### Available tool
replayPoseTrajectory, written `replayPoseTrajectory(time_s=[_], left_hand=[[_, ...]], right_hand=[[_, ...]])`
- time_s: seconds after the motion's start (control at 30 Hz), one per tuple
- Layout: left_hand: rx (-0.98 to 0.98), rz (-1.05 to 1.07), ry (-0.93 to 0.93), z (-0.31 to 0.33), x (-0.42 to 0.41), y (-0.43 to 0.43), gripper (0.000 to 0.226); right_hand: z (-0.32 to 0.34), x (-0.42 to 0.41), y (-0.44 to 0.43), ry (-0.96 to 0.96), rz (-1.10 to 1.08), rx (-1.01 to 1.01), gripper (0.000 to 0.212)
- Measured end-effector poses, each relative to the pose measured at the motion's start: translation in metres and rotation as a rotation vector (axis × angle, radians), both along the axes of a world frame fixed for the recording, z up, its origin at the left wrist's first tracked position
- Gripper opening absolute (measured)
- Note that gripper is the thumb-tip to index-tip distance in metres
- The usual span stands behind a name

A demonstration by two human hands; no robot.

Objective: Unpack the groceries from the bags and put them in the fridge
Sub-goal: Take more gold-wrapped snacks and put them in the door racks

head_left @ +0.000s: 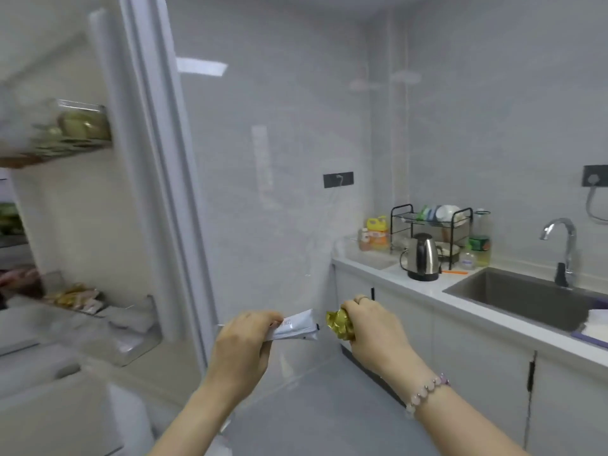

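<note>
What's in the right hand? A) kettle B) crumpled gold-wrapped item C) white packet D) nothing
B: the right hand grips a crumpled gold wrapper. The white packet is held in the left hand, and the kettle stands on the counter.

Crinkled gold foil wrapper, shiny. Smooth white packet, seemingly plastic film, with a slight sheen. Brushed-steel kettle with black plastic base and handle. Matt grey metal sink; polished chrome tap. Glossy pale wall tiles. Smooth white table. Clear plastic door bin. Thin black metal dish rack. Glossy pink beads on the bracelet.
</note>
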State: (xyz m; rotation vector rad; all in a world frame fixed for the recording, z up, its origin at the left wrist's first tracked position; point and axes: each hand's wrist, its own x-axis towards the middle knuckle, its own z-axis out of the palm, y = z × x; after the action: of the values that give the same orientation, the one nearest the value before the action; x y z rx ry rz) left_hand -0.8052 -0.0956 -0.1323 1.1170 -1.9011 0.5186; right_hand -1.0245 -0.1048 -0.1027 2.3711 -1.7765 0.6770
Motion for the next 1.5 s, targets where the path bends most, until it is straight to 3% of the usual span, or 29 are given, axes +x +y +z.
replayPoseTrajectory(time_s=[0.37, 0.53, 0.7, 0.87, 1.2, 1.5], left_hand=[[-0.001, 0.352, -0.020, 0.044, 0.212, 0.057, 0.048], [0.048, 0.334, 0.093, 0.061, 0.260, 0.057, 0.040], [0.109, 0.344, 0.043, 0.096, 0.291, 0.042, 0.034], [0.351, 0.263, 0.149, 0.125, 0.299, 0.014, 0.031], [0.887, 0.312, -0.174, 0.119, 0.265, -0.047, 0.033], [1.124, 0.326, -0.271, 0.117, 0.262, -0.065, 0.045]], right_hand=[[0.047, 0.239, 0.023, -0.094, 0.364, -0.144, 0.024], [0.070, 0.288, 0.026, -0.093, 0.357, -0.254, 0.026], [0.092, 0.311, 0.018, -0.028, 0.295, -0.319, 0.031], [0.113, 0.314, 0.013, -0.009, 0.225, -0.366, 0.031], [0.140, 0.332, 0.004, 0.006, 0.291, -0.380, 0.034], [0.133, 0.342, -0.007, -0.022, 0.325, -0.336, 0.035]])
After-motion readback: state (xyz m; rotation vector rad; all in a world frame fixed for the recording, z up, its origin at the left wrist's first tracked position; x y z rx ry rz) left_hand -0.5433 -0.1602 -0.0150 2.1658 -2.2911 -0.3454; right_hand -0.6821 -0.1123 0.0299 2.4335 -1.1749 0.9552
